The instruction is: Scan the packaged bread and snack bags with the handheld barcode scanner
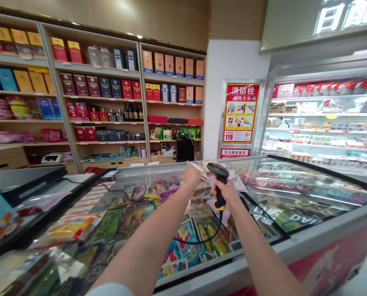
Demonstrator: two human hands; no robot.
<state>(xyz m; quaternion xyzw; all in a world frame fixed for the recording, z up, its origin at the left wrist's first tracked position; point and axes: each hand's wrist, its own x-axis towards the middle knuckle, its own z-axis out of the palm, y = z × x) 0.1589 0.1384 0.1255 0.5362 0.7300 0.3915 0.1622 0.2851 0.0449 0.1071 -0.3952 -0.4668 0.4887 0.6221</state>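
"What are the hands on?"

"The right hand [229, 192] has its fingers wrapped snugly around the handle of a scanner [222, 179], upright above the glass top of a freezer [313, 234]. It's black plastic with a broad, rounded head and yellow trim."

"And the left hand [192, 176]?"

"Just beside it, by a pale, crumpled-looking packet [203, 172]. I can't tell how far those fingers are open, or whether they grip it; the back of the hand hides them."

"The cable [198, 243]?"

"Black, thin and round. It leaves the bottom of the handle and bows in a loose curve towards the left forearm. Glossy packets [186, 246] in bright colours lie below the glass."

"Numbers?"

"One scanner, two bare hands. Six upright orange boxes [169, 65] line the top shelf of the right-hand wooden section. Two red printed signs [241, 113] hang beyond the freezer, a large one over a smaller."
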